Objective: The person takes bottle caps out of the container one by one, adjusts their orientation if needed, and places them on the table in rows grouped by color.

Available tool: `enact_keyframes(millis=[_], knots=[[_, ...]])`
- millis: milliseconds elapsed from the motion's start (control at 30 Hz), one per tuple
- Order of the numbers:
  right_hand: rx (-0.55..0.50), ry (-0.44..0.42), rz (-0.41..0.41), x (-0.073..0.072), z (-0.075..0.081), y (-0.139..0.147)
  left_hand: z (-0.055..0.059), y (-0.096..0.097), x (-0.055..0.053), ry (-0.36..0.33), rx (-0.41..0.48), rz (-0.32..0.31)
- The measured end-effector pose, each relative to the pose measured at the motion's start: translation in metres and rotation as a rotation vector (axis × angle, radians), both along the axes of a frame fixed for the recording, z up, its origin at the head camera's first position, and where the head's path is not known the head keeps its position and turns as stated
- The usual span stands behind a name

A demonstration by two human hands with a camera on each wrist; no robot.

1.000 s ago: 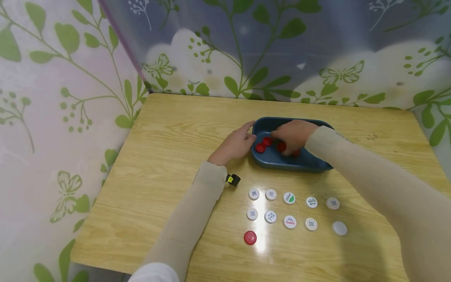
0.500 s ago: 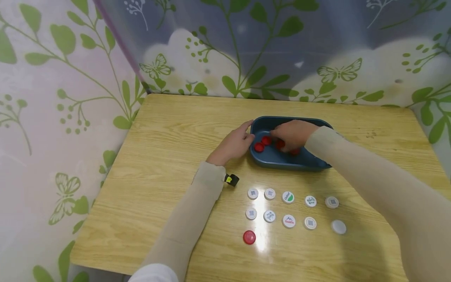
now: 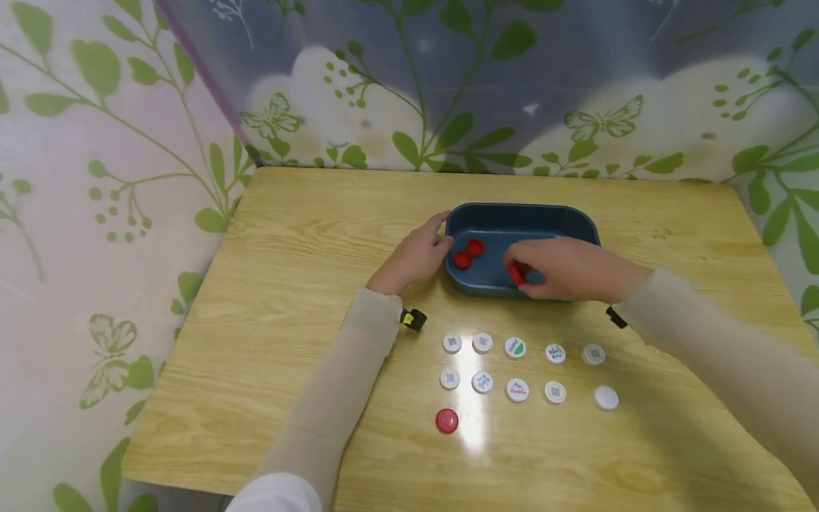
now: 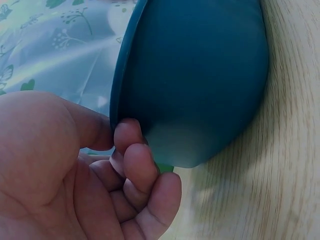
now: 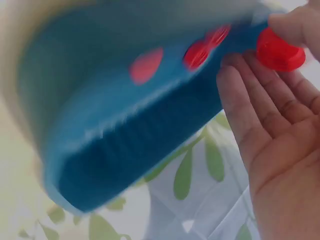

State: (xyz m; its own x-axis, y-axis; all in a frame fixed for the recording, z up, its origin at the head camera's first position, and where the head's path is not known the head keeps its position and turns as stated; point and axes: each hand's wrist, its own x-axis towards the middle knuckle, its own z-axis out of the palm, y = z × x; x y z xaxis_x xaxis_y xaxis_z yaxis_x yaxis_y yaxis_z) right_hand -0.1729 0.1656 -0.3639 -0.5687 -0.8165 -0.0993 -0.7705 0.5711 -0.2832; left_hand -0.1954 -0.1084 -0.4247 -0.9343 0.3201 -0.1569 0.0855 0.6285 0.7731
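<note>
A dark blue oblong tub (image 3: 531,216) stands on the wooden table. My left hand (image 3: 412,257) pinches its left rim; in the left wrist view the thumb lies over the edge and the fingers curl against the outer wall (image 4: 195,75). Over the tub's front side, my right hand (image 3: 566,269) holds a red bottle cap (image 3: 515,274) between thumb and fingers; the right wrist view has this cap (image 5: 280,50) close up. Two red caps (image 3: 468,254) lie at the tub's left end. Another red cap (image 5: 146,66) in the tub is hidden from the head view by my right hand.
In front of the tub, several white bottle caps (image 3: 517,390) lie in two rows on the table (image 3: 288,320). One red cap (image 3: 446,421) starts a third row at the left. A leaf-patterned curtain (image 3: 358,85) hangs behind and left.
My right hand has come up from the tub's floor and back toward me with a red cap in its fingers. The left hand keeps its place at the rim. The head view has shifted slightly.
</note>
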Motion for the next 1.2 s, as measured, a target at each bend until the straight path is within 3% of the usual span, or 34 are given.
enact_keyframes(millis=[200, 367, 567, 700, 800, 1000, 1200], knots=[[-0.083, 0.046, -0.034, 0.062, -0.006, 0.017, -0.002, 0.003, -0.002, -0.015, -0.012, -0.005], [-0.179, 0.040, -0.095, 0.099, -0.007, 0.023, -0.006, 0.003, -0.001, -0.016, -0.003, -0.003], [-0.310, 0.056, 0.013, 0.136, -0.019, 0.016, -0.004, 0.000, -0.001, -0.023, 0.038, 0.005], [-0.332, -0.063, 0.039, 0.161, -0.034, 0.002, -0.001, 0.001, -0.001, -0.024, 0.054, 0.004], [-0.340, -0.103, 0.049, 0.173, -0.047, -0.009, 0.001, 0.001, -0.001, -0.027, 0.060, 0.006], [-0.350, 0.023, 0.047, 0.181, -0.068, -0.021, 0.002, 0.000, -0.001, -0.039, 0.059, 0.006], [-0.282, 0.057, -0.017, 0.183, -0.076, -0.025, 0.002, 0.000, -0.001, -0.061, 0.063, -0.006]])
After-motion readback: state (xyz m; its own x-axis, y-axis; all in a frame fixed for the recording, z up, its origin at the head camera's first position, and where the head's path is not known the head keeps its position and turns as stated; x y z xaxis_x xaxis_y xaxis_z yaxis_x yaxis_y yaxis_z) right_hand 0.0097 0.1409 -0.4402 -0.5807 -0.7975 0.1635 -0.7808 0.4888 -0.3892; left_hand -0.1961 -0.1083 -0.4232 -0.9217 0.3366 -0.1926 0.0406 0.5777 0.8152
